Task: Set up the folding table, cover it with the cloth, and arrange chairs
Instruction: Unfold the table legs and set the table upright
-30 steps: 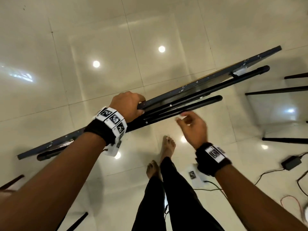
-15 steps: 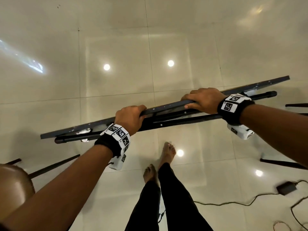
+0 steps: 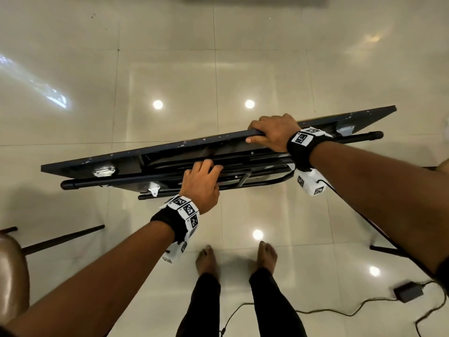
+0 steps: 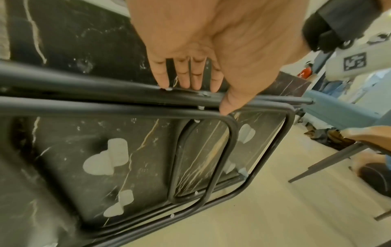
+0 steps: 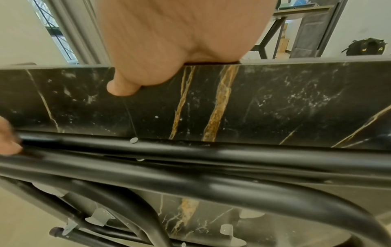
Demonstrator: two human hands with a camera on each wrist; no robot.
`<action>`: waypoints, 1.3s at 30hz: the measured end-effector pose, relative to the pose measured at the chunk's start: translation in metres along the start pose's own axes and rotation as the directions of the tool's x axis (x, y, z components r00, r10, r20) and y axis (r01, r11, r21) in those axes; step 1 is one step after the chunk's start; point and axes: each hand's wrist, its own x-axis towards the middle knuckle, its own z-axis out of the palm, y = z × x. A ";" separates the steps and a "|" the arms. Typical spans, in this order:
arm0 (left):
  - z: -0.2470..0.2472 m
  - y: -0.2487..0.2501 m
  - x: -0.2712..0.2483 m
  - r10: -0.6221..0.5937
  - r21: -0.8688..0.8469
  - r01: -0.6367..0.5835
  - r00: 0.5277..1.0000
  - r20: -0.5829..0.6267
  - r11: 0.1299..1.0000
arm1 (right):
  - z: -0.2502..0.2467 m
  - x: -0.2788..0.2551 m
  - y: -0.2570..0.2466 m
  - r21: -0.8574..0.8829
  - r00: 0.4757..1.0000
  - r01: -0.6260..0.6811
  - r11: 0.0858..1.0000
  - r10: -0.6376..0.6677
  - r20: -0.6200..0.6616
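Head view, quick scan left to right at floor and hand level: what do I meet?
Brown chair seat → left hand on the folded table's leg tubes → right hand gripping the tabletop edge → black power adapter on the floor.

Open tiled floor (image 3: 170, 69) beyond the folded table (image 3: 145, 152), wide and free. Between tabletop underside and black leg tubes (image 4: 105, 107) only narrow slots, one filled by the left hand (image 3: 201, 186). Top edge taken by the right hand (image 3: 274, 135). Brown chair (image 3: 12, 276) low at left with a dark leg jutting inward; cable and adapter (image 3: 408, 291) on the floor at right, near the feet.
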 end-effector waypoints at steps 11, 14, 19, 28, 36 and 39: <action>0.025 0.030 0.036 -0.221 0.058 0.223 0.975 -0.039 0.973 | 0.000 0.019 0.013 -0.015 0.998 0.049 0.999 -0.049 -0.039; 0.033 0.034 0.041 -0.238 0.033 0.239 0.971 -0.029 0.970 | 0.001 0.023 0.015 0.007 0.997 0.077 0.997 -0.077 -0.027; 0.056 0.033 0.008 -0.246 -0.034 0.243 0.962 -0.123 0.969 | 0.000 0.027 0.016 0.011 0.995 0.093 0.996 -0.093 -0.025; 0.086 0.035 -0.093 -0.299 -0.054 0.294 0.940 -0.163 0.954 | -0.002 0.021 0.013 0.026 0.995 0.098 0.995 -0.099 0.012; 0.106 0.000 -0.213 -0.421 -0.133 0.402 0.888 -0.182 0.906 | 0.002 0.020 0.013 -0.008 0.990 0.139 0.990 -0.138 0.002; 0.110 -0.029 -0.255 -0.468 -0.149 0.445 0.859 -0.209 0.883 | 0.000 0.021 0.013 -0.039 0.990 0.143 0.989 -0.143 -0.014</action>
